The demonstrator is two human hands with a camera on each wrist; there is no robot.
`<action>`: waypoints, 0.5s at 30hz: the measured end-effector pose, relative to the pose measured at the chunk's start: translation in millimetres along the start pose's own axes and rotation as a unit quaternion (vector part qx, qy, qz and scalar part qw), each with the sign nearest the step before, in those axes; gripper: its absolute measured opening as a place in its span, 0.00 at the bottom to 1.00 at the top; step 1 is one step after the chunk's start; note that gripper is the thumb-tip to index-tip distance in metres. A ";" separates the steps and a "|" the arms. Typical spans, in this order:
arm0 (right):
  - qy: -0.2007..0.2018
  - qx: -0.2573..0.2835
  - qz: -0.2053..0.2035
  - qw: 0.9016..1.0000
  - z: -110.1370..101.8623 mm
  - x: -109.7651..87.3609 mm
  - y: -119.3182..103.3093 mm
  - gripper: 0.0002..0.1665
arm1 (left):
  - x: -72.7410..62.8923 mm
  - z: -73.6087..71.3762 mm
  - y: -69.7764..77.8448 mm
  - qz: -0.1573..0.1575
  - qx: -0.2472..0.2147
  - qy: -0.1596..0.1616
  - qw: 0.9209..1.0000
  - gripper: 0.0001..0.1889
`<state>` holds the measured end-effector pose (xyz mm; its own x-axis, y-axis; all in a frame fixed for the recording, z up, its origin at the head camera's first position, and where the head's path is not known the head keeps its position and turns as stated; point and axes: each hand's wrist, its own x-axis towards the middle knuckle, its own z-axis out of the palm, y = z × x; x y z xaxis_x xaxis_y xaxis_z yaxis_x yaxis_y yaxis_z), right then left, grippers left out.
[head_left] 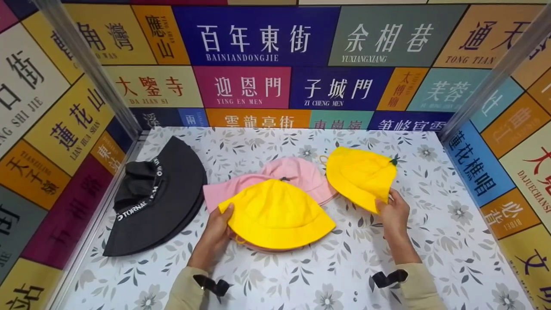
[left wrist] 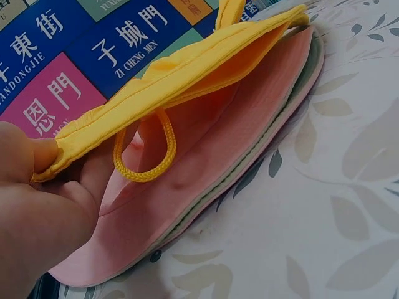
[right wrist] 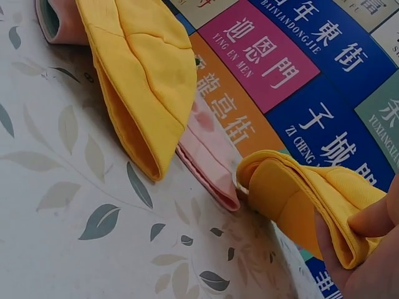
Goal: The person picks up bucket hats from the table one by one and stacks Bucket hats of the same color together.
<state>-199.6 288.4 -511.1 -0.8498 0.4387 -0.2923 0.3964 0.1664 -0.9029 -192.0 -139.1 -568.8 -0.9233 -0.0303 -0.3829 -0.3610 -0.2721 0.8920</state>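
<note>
My left hand (head_left: 218,224) pinches the left brim edge of a yellow bucket hat (head_left: 280,211), thumb on top and fingers beneath. In the left wrist view that brim is lifted, and a yellow cord loop (left wrist: 144,177) hangs under it. Below lies a pink hat (left wrist: 206,180) with a green layer showing at its edge. My right hand (head_left: 394,213) grips the lower brim of a second yellow bucket hat (head_left: 361,176), held tilted to the right of the first. A small green piece (head_left: 394,162) sticks out from its crown. Behind both, a pink bucket hat (head_left: 297,168) is partly covered.
Black bucket hats (head_left: 181,206), nested and tipped on their side, lie at the left with white lettering on a band. The table (head_left: 452,258) has a leaf-and-flower print. Coloured panels with characters (head_left: 258,34) stand at the back and both sides, with metal corner posts (head_left: 495,73).
</note>
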 end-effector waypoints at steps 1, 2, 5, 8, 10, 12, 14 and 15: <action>0.003 0.000 -0.006 1.000 -0.5 -1.9 -2.0 0.32 | 0.4 0.0 0.2 -0.003 0.000 0.001 1.000 0.22; 0.007 0.002 -0.013 1.000 -1.0 -3.6 -3.7 0.32 | 0.6 0.0 0.4 -0.002 0.002 0.000 1.000 0.22; 0.017 0.006 -0.036 0.999 -3.2 -8.2 -7.6 0.32 | 0.5 -0.3 0.5 -0.002 0.007 -0.007 1.000 0.23; 0.027 0.017 -0.059 0.998 -5.4 -12.4 -10.8 0.32 | -0.9 -0.9 0.3 0.001 0.014 -0.016 1.000 0.23; 0.033 0.020 -0.071 0.997 -6.6 -15.2 -13.5 0.32 | -2.1 -1.5 0.2 0.002 0.010 -0.022 1.000 0.22; 0.035 0.027 -0.079 0.996 -7.4 -18.1 -17.1 0.33 | -3.4 -2.2 0.1 0.001 0.003 -0.029 1.000 0.22; 0.039 0.026 -0.085 0.995 -8.1 -21.4 -21.0 0.32 | -4.2 -2.6 0.1 -0.001 -0.004 -0.033 0.999 0.21; 0.041 0.028 -0.090 0.995 -8.4 -23.2 -23.0 0.32 | -4.6 -2.8 0.2 -0.002 -0.004 -0.034 0.999 0.21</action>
<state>-186.0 281.8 -480.9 -0.8735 0.4765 -0.0996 0.2181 0.2002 -0.9552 -187.5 -141.7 -567.5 -0.9290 0.0358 -0.3684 -0.3632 -0.2805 0.8885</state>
